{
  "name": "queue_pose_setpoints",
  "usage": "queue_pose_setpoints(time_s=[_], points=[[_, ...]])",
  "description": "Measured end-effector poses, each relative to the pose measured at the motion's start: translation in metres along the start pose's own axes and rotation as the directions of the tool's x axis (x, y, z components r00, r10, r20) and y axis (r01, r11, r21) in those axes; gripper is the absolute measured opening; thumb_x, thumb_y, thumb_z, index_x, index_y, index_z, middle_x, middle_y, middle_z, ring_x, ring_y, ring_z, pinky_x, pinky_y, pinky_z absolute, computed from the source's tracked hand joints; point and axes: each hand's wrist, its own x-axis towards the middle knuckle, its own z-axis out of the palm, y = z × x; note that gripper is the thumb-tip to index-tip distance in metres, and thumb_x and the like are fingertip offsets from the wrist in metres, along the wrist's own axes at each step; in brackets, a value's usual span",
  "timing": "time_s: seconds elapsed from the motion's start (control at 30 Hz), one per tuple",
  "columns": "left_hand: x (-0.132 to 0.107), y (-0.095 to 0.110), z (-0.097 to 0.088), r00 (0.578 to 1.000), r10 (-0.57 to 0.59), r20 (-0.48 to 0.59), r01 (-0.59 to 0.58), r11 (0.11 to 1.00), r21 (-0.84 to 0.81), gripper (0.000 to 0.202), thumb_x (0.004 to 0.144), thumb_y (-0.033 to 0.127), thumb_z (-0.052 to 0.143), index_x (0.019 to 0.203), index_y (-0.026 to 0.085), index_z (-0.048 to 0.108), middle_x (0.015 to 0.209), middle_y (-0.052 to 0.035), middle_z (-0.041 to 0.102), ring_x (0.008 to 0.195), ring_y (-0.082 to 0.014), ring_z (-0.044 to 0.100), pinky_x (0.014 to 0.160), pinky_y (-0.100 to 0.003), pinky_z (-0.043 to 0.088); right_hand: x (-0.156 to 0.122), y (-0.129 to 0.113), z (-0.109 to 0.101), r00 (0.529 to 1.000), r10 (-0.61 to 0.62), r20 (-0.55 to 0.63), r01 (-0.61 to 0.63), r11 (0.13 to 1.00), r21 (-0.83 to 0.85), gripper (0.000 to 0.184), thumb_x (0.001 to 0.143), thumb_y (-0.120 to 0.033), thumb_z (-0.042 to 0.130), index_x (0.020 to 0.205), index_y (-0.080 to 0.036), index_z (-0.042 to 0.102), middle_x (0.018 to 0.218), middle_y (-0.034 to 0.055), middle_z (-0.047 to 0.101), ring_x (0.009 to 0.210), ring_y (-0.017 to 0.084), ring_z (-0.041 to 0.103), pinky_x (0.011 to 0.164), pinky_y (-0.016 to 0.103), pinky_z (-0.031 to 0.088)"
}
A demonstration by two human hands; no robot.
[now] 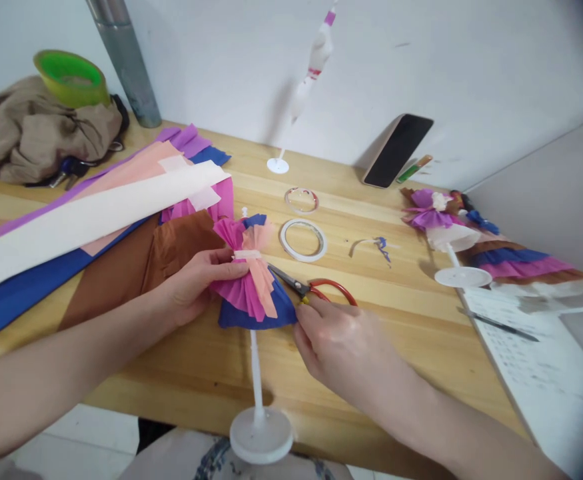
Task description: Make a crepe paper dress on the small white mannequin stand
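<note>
My left hand (196,280) pinches the waist of a small crepe paper dress (244,293), where a pale band wraps it. The dress has magenta and peach pleats over a blue crepe paper layer (284,303). It sits on a white stand (261,433) that tilts toward me, its round base near the table's front edge. My right hand (341,347) is closed at the right lower edge of the blue layer, fingertips pressed together on it. Just beyond that hand lie red-handled scissors (298,287); the hand hides part of one handle.
Crepe paper strips (101,213) lie at left. Two tape rolls (304,240) and blue scraps (382,248) lie beyond my hands. Against the wall stand a phone (398,150), a wrapped figure (316,60) and a bottle (131,67). A finished-looking paper doll (434,213) is at right, near a written sheet (536,373).
</note>
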Motion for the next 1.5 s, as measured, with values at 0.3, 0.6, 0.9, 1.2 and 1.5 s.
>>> queue_pose_setpoints(time_s=[0.3, 0.6, 0.9, 1.2, 1.5], points=[[0.000, -0.001, 0.000, 0.999, -0.037, 0.010, 0.036, 0.999, 0.030, 0.036, 0.060, 0.027, 0.088, 0.090, 0.010, 0.075, 0.088, -0.0090, 0.077, 0.076, -0.0155, 0.069, 0.073, -0.023, 0.052, -0.002, -0.006, -0.017, 0.925, 0.004, 0.379, -0.107, 0.962, 0.251, 0.029, 0.087, -0.022, 0.054, 0.058, -0.017, 0.060, 0.052, 0.0042, 0.060, 0.043, 0.015, 0.051, 0.047, 0.029, 0.019], [0.000, -0.002, 0.000, 1.000, -0.013, 0.004, 0.013, 0.999, 0.032, 0.039, 0.062, 0.030, 0.087, 0.093, 0.012, 0.074, 0.095, -0.0096, 0.077, 0.083, -0.0184, 0.069, 0.080, -0.027, 0.052, 0.014, -0.018, 0.000, 0.702, -0.071, 0.708, -0.567, 0.547, 0.617, 0.033, 0.085, -0.028, 0.054, 0.055, -0.017, 0.045, 0.051, -0.0053, 0.043, 0.050, 0.006, 0.037, 0.044, 0.021, 0.023], [0.000, 0.004, -0.004, 0.992, 0.129, -0.008, -0.128, 0.991, 0.026, 0.052, 0.073, 0.057, 0.074, 0.096, 0.011, 0.073, 0.089, -0.0106, 0.075, 0.078, -0.0191, 0.069, 0.072, -0.026, 0.053, 0.018, -0.019, 0.012, 0.674, -0.001, 0.739, -0.708, 0.287, 0.646, 0.020, 0.080, -0.016, 0.051, 0.061, -0.018, 0.050, 0.048, -0.0057, 0.050, 0.041, 0.007, 0.044, 0.040, 0.019, 0.024], [0.000, 0.001, -0.005, 0.978, 0.144, -0.154, -0.150, 0.988, -0.026, 0.037, 0.084, 0.046, 0.066, 0.091, 0.010, 0.069, 0.094, -0.0147, 0.076, 0.089, -0.0228, 0.072, 0.083, -0.032, 0.056, 0.050, 0.028, 0.021, 0.890, 0.369, 0.266, -0.435, 0.521, 0.734, 0.028, 0.089, -0.023, 0.049, 0.061, -0.019, 0.049, 0.050, -0.0019, 0.055, 0.044, 0.010, 0.050, 0.047, 0.022, 0.034], [-0.007, 0.004, -0.002, 0.928, 0.280, -0.246, -0.277, 0.960, 0.049, 0.034, 0.081, 0.045, 0.067, 0.065, 0.015, 0.063, 0.052, -0.0001, 0.058, 0.049, -0.0099, 0.052, 0.048, -0.020, 0.040, 0.059, 0.026, 0.035, 0.889, 0.339, 0.307, -0.428, 0.380, 0.820, 0.024, 0.089, -0.025, 0.052, 0.066, -0.019, 0.050, 0.056, -0.0003, 0.061, 0.044, 0.010, 0.055, 0.048, 0.021, 0.040]])
